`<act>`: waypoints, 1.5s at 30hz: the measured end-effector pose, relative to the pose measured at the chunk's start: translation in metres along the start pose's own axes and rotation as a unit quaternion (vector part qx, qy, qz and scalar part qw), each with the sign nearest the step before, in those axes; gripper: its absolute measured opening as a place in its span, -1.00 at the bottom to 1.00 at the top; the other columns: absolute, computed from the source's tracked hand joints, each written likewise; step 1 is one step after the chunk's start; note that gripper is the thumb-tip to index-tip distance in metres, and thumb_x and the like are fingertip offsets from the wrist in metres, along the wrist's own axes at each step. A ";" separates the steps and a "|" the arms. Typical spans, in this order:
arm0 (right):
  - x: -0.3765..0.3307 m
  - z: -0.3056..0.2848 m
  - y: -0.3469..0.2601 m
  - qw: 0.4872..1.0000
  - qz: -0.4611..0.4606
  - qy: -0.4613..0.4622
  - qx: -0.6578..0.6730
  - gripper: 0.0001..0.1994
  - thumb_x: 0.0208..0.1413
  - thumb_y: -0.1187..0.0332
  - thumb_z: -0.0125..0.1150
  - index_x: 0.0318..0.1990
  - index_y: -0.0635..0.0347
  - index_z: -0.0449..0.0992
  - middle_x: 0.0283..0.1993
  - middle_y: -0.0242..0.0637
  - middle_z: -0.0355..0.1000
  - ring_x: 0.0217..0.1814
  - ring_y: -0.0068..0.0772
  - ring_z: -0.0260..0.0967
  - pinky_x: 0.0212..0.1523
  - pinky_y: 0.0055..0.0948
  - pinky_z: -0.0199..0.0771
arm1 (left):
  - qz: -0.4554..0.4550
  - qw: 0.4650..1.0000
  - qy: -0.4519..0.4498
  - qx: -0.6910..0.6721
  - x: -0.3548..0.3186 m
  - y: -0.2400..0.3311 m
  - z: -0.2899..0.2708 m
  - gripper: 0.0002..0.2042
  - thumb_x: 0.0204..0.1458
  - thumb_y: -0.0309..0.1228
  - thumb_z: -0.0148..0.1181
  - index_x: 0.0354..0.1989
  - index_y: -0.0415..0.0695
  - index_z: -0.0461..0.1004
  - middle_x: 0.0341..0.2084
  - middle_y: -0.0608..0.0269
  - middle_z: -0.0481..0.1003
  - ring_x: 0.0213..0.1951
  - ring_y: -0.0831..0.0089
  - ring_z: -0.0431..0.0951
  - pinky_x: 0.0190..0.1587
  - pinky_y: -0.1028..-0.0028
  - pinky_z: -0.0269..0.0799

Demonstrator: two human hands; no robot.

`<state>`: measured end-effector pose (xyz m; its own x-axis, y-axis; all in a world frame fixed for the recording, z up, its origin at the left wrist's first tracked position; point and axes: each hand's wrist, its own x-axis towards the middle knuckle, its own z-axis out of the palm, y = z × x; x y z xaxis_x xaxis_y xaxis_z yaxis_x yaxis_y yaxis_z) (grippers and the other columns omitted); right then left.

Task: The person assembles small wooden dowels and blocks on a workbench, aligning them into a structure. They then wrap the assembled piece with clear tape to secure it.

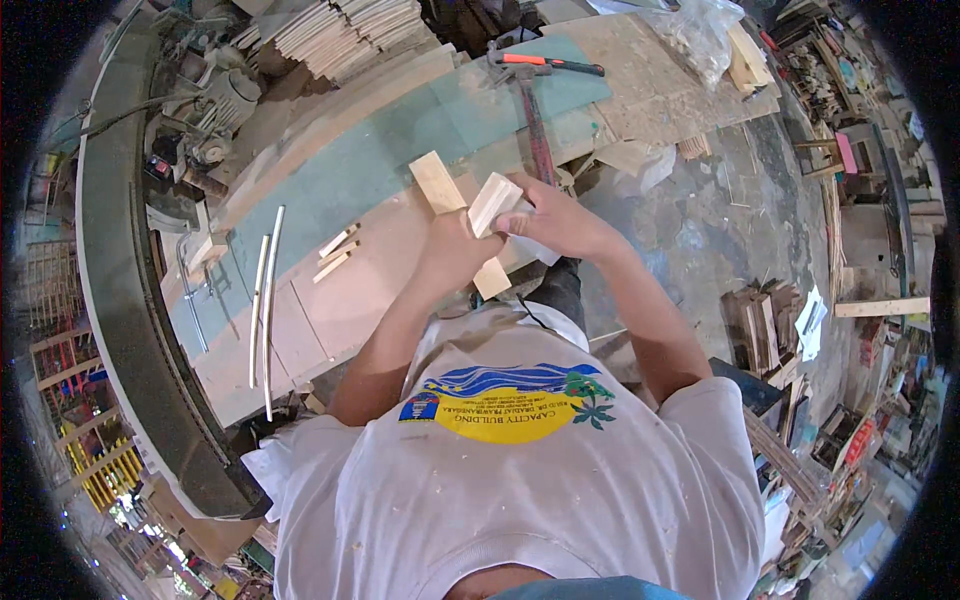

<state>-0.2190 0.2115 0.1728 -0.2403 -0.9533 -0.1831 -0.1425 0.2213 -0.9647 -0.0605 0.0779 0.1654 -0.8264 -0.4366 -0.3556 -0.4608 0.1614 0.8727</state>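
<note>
Block [496,203], short and pale, is gripped by left hand [458,245] and right hand [555,215]; most left-hand fingers are hidden. Longer board [433,180] passes beneath block, middle covered. Red-handled hammer [535,125] lies beyond block, handle end obscured.

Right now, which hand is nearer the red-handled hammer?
Right. The right hand is beside the hammer, at its handle end; the left hand is farther off, leftward.

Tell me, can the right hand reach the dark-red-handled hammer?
Probably yes: the dark-red-handled hammer lies just past the right hand, seemingly unblocked, though that hand holds a pale rectangular wooden block.
</note>
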 end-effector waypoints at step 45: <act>0.018 0.016 0.013 0.989 0.104 0.014 0.108 -0.37 0.10 -0.04 0.45 0.16 0.25 0.46 -0.04 -0.28 0.56 -0.03 -0.50 0.45 0.01 -0.41 0.45 | 0.016 0.981 -0.039 0.191 -0.010 0.004 -0.035 -0.64 0.05 -0.21 0.40 -0.28 -0.27 0.45 -0.47 0.06 0.58 -0.39 0.17 0.66 -0.39 0.22 0.57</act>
<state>-0.2097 0.1941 0.1539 -0.2690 -0.8852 -0.3796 0.1212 0.3598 -0.9251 -0.0425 0.0520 0.1847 -0.8580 -0.3594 -0.3670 -0.5092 0.5010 0.6998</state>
